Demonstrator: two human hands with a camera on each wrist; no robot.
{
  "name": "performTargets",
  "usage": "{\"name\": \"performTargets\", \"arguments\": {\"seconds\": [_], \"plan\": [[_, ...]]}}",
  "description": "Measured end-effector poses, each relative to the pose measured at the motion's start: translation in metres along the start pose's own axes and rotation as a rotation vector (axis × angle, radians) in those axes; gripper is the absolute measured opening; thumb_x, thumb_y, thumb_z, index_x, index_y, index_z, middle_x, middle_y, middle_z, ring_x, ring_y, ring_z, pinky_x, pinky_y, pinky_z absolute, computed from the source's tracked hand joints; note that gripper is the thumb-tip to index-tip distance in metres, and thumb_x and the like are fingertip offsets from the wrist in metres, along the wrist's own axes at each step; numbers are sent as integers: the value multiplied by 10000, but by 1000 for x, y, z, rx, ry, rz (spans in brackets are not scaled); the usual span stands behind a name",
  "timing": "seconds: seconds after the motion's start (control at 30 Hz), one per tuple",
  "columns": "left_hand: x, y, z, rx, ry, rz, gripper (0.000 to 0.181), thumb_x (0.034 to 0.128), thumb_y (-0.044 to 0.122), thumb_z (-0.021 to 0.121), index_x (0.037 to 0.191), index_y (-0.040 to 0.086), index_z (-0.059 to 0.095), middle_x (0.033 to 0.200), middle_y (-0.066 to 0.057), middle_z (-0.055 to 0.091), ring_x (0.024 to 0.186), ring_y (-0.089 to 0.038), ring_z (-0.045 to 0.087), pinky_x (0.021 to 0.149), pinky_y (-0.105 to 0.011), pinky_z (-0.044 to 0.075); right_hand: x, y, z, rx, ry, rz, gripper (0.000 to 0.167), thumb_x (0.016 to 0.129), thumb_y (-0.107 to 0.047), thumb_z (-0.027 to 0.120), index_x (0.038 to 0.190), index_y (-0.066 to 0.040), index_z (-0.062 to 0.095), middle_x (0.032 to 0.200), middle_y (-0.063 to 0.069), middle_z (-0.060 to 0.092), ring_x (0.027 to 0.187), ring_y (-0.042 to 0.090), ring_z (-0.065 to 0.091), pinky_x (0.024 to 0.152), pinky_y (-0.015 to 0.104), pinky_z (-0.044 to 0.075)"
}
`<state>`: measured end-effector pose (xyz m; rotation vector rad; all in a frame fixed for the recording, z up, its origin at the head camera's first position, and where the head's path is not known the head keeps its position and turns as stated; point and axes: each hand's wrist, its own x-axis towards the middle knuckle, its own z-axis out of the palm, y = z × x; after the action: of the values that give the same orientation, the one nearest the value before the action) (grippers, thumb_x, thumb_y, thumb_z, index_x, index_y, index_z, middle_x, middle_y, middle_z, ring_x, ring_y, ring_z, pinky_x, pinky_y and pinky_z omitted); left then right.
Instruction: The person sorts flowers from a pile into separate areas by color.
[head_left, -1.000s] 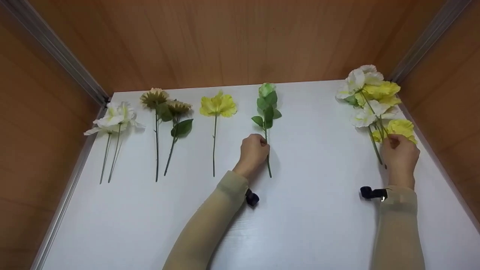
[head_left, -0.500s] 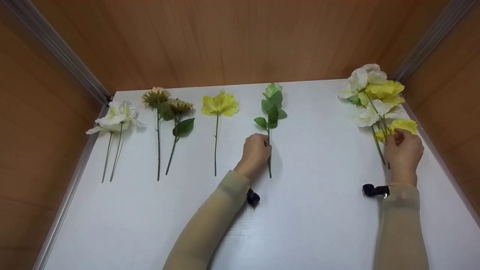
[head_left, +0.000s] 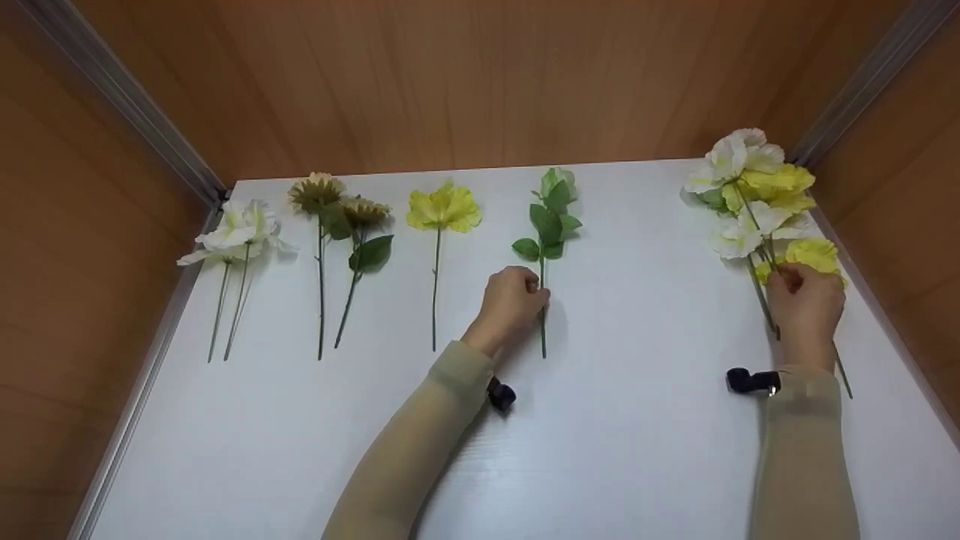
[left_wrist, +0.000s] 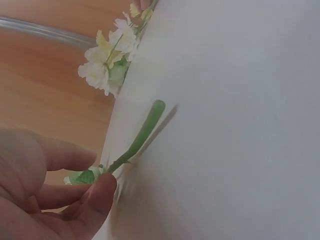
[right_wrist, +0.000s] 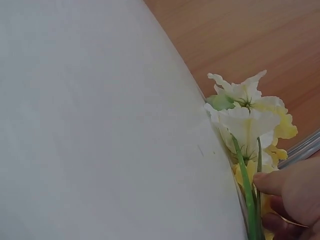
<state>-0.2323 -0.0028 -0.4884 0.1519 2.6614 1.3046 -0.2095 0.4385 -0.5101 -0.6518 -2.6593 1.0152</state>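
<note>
My left hand [head_left: 510,307] pinches the stem of a green rose [head_left: 555,217] between thumb and fingers. In the left wrist view, the green stem [left_wrist: 145,130] sticks out past the fingertips just over the white table, with its shadow beside it. At the far right, my right hand [head_left: 806,311] is at a bunch of white flowers [head_left: 742,157] and yellow flowers [head_left: 814,255]. Its thumb and forefinger pinch a thin stem [right_wrist: 258,200] there, beside a thicker green stem [right_wrist: 242,170]. The palm hides the other fingers' hold in the head view.
A single yellow flower [head_left: 444,206] lies left of the rose. Further left are two brownish flowers [head_left: 315,195] with dark stems, then white flowers [head_left: 244,229]. Wooden panels [head_left: 480,82] wall the white table [head_left: 637,435] at the back and sides.
The rose's head has shifted right and its leaves have turned a little, with the left hand still on the stem. A stem end now shows beside the right wrist.
</note>
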Motion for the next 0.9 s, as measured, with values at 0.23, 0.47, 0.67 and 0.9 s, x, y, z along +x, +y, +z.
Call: {"name": "performTargets", "arguments": {"seconds": [0.23,0.47,0.67,0.9], "plan": [[-13,6,-14,-53,-19,-43,299,1035,201,731,1241,-13,769,997,-56,735,776,-145,695,772,-310,582,0,1,-3,-37,-44,4,443,1126,-279,528,1355,76,662,1248,239,612,1111,338,565,825,342,456],[-25,0,-30,-185,-21,-38,226,1019,212,725,1141,38,801,959,-76,780,783,-156,720,757,-305,586,-3,-13,-18,-14,-117,45,474,1136,-344,526,1395,32,649,1236,162,650,1011,197,580,707,190,488],[-40,-5,-50,-336,-32,-34,200,1040,167,699,1128,10,786,962,-111,766,820,-189,744,764,-309,627,-10,-36,-31,145,-152,70,424,1107,-350,623,1394,-49,707,1101,-12,638,931,91,558,716,139,501],[-56,-14,-67,-470,13,6,210,1050,96,699,1156,-75,760,941,-150,742,836,-243,746,778,-320,641,-32,-82,-20,736,-236,125,199,1044,-188,757,1214,-85,763,1091,-27,716,989,117,659,820,171,582]]}}
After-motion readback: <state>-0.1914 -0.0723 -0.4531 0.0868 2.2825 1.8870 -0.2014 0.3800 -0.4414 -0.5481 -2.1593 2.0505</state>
